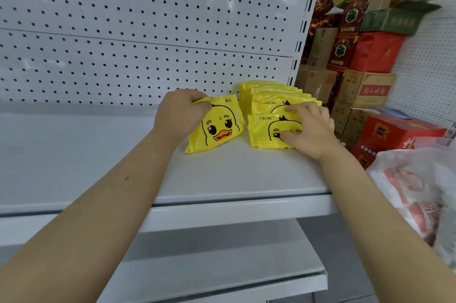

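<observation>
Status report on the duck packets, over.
Left hand grips tilted duck packet by its top corner. Right hand holds front packet of the row. Nothing between them.

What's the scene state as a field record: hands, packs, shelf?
left hand: grips top corner of tilted yellow plastic duck-print pack
right hand: fingers curled over front pack of upright row of matching yellow packs
shelf: white metal shelf, bears all packs
backing: white perforated panel
right side: white plastic bag, stacked cardboard boxes
</observation>
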Demonstrator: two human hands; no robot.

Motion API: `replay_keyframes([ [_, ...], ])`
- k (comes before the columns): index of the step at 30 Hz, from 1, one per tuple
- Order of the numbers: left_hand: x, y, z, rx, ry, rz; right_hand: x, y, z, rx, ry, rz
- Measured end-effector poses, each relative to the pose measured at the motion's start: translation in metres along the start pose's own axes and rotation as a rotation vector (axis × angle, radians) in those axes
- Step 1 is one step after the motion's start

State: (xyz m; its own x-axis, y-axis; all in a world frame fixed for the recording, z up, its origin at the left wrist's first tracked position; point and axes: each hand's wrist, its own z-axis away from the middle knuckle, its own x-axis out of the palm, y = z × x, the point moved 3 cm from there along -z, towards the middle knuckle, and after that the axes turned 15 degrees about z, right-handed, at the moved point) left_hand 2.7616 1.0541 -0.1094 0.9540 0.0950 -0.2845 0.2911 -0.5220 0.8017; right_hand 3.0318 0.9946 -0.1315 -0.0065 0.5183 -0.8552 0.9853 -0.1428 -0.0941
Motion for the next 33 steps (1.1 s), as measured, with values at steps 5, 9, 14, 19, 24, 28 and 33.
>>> replay_keyframes([
  [5,0.001,0.0,-0.001,0.016,-0.001,-0.008,-0.001,-0.003,0.001,-0.03,-0.01,0.015],
  [9,0.0,0.0,0.0,0.012,0.009,-0.003,-0.002,-0.004,0.0,-0.051,0.073,0.029],
  [14,0.001,0.001,0.002,0.026,0.023,-0.019,-0.006,0.0,-0.002,-0.049,0.262,0.084],
  [19,0.001,0.001,0.002,0.028,0.039,-0.046,-0.014,-0.003,0.0,-0.07,0.409,0.138],
  [24,0.001,0.001,0.004,0.024,0.038,-0.048,-0.014,-0.012,0.002,-0.007,0.346,0.18],
  [28,0.001,0.002,0.006,0.02,0.039,-0.061,-0.009,-0.015,0.009,0.08,0.253,-0.018],
  [33,0.001,0.003,0.006,0.021,0.04,-0.053,-0.005,-0.016,0.017,0.1,0.209,-0.05],
])
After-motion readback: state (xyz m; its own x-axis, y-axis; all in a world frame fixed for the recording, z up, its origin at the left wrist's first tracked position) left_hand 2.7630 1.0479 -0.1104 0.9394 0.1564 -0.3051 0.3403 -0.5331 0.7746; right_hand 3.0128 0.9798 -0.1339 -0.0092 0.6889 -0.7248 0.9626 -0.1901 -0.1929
